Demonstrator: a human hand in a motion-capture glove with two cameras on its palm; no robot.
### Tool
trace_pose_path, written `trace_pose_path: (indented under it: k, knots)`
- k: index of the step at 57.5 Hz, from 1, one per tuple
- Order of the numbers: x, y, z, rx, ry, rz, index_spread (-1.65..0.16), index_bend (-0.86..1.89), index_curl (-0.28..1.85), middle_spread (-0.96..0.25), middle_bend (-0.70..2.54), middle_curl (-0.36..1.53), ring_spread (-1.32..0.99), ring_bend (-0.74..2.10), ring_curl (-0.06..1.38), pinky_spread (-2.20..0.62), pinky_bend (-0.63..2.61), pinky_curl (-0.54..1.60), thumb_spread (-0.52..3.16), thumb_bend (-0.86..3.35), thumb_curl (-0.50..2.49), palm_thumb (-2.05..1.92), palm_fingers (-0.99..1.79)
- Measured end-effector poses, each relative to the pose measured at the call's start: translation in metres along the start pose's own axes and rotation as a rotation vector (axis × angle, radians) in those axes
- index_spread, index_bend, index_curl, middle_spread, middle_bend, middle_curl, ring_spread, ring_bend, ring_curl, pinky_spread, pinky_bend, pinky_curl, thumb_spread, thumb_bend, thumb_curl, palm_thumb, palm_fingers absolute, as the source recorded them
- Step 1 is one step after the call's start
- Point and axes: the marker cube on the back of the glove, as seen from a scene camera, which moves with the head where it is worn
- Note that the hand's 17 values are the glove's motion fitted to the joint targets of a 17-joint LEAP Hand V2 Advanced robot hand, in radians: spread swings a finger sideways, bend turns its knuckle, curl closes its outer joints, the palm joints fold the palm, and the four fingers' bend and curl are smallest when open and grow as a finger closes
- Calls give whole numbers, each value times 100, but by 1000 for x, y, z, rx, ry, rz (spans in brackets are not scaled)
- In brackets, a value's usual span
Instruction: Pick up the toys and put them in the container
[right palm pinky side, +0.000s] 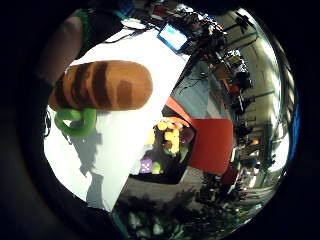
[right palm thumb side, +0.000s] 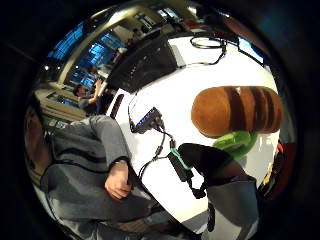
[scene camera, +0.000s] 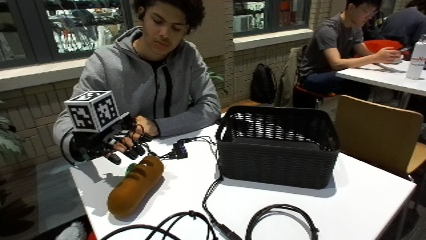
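Gloved right hand (scene camera: 110, 145) hovers over the table (scene camera: 373, 200) near the person's edge, fingers relaxed, holding nothing. Plush sandwich toy (scene camera: 136, 186) lies just below. Black basket (scene camera: 276, 146) mid-table.

Wears a grey hooded sweatshirt (scene camera: 150, 85) with a dark zip down the front and long sleeves reaching to the wrists. Under the open collar, a dark shirt (scene camera: 154, 64). On the right hand (scene camera: 110, 142), a black glove with black straps across the back and black caps on the fingertips (scene camera: 131, 152). The other hand (scene camera: 148, 128) bare, with the grey cuff ending at the wrist.
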Motion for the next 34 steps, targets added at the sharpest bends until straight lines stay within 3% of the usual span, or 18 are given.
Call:
trace_pose_path:
  k: [14,21,34]
  knots:
    - [18,-17,24,-294,36,-35,-33,35,34,-1,26,29,-16,37,21,1,55,34,123,-1,30,16,0]
    - [20,-24,36,-361,85,-45,-31,9,28,1,18,29,-13,31,21,2,60,35,121,-1,31,17,-21]
    - [13,-41,62,-425,174,-74,-30,9,22,2,18,30,-9,19,21,3,51,34,117,-2,32,17,-21]
